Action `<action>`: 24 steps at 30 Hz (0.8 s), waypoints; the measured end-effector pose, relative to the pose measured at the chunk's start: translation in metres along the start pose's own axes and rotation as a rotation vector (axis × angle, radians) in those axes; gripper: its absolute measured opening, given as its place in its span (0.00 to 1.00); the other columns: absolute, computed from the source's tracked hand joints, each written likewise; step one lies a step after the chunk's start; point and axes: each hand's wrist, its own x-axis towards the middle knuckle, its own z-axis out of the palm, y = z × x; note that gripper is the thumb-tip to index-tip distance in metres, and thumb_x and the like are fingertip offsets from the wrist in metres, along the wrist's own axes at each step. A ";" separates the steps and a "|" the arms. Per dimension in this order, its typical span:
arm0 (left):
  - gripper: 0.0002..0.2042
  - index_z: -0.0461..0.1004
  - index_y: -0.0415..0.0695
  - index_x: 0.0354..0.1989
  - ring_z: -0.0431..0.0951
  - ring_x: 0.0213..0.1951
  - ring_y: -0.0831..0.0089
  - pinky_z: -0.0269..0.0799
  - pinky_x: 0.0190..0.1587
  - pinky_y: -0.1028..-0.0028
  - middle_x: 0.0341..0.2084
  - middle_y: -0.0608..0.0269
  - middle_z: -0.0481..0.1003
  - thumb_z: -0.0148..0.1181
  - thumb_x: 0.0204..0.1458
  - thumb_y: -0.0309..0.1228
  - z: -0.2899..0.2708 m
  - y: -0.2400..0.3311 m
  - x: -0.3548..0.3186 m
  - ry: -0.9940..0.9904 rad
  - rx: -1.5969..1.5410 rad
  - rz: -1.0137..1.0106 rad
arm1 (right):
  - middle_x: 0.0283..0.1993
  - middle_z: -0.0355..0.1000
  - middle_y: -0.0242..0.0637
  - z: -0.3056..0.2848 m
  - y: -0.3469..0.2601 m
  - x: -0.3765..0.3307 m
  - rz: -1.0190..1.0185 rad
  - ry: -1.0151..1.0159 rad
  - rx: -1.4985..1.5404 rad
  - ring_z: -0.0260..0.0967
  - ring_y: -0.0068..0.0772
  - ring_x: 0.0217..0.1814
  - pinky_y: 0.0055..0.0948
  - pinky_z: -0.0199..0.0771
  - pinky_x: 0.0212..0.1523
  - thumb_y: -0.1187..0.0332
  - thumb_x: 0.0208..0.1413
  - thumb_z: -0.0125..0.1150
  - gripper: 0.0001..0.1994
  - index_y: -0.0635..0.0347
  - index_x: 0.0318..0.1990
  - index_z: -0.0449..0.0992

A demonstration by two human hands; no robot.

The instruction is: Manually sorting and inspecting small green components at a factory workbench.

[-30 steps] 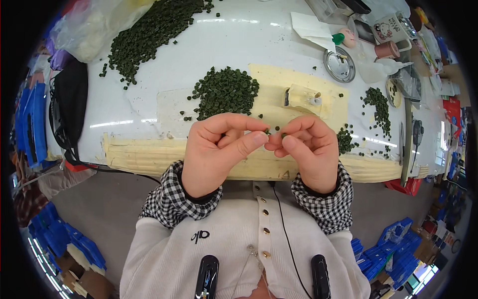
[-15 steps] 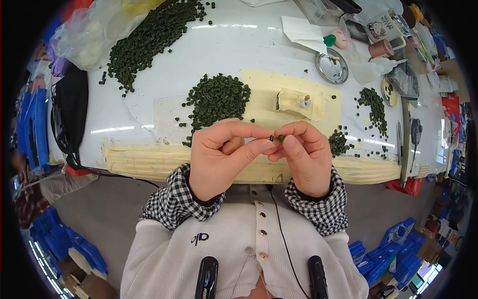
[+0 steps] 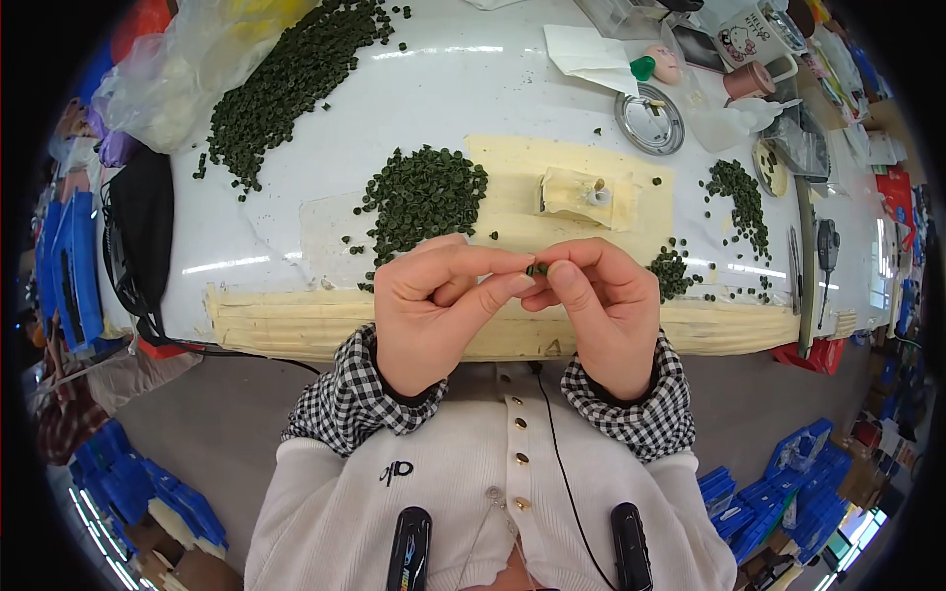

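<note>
Green piece, one small dark bit, sits pinched between both hands just above the near table edge. The left hand presses it with thumb and forefinger closed together, and the right hand clamps it from the other side the same way; it may be two bits joined, too small to tell. Beyond the hands, one heap of green pieces lies on the white table, beside one small cream block. Two thinner scatters lie to the right. Farther off stretches one long pile by a clear bag.
</note>
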 end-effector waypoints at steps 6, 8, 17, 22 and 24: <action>0.10 0.82 0.42 0.38 0.54 0.18 0.85 0.50 0.22 0.81 0.12 0.77 0.54 0.67 0.45 0.20 0.000 0.001 -0.001 0.022 0.053 0.020 | 0.37 0.76 0.38 0.001 0.001 0.000 -0.034 0.011 -0.046 0.75 0.22 0.38 0.21 0.77 0.42 0.74 0.62 0.54 0.08 0.72 0.43 0.74; 0.10 0.82 0.42 0.37 0.54 0.18 0.85 0.50 0.22 0.80 0.11 0.76 0.54 0.68 0.44 0.19 0.001 0.002 -0.001 0.034 0.089 0.029 | 0.36 0.76 0.38 0.002 0.002 0.000 -0.069 0.023 -0.094 0.75 0.22 0.38 0.21 0.77 0.42 0.74 0.62 0.54 0.08 0.72 0.43 0.74; 0.09 0.82 0.41 0.35 0.55 0.17 0.83 0.51 0.22 0.79 0.11 0.75 0.54 0.68 0.44 0.20 0.003 0.000 -0.004 0.062 0.210 0.115 | 0.34 0.77 0.38 0.004 0.002 0.000 -0.110 0.081 -0.214 0.75 0.22 0.36 0.20 0.77 0.39 0.74 0.61 0.56 0.07 0.72 0.40 0.75; 0.09 0.81 0.41 0.35 0.54 0.17 0.84 0.51 0.22 0.79 0.11 0.76 0.53 0.68 0.44 0.20 0.007 0.003 -0.005 0.082 0.087 -0.004 | 0.33 0.77 0.39 0.004 0.008 -0.001 -0.211 0.126 -0.374 0.76 0.22 0.35 0.19 0.76 0.39 0.74 0.60 0.57 0.07 0.71 0.38 0.75; 0.08 0.81 0.41 0.35 0.54 0.17 0.84 0.51 0.22 0.79 0.11 0.76 0.53 0.68 0.45 0.20 0.009 0.002 -0.005 0.094 0.056 -0.026 | 0.33 0.77 0.38 0.004 0.008 -0.001 -0.206 0.131 -0.369 0.75 0.22 0.35 0.19 0.76 0.38 0.74 0.61 0.57 0.07 0.71 0.38 0.75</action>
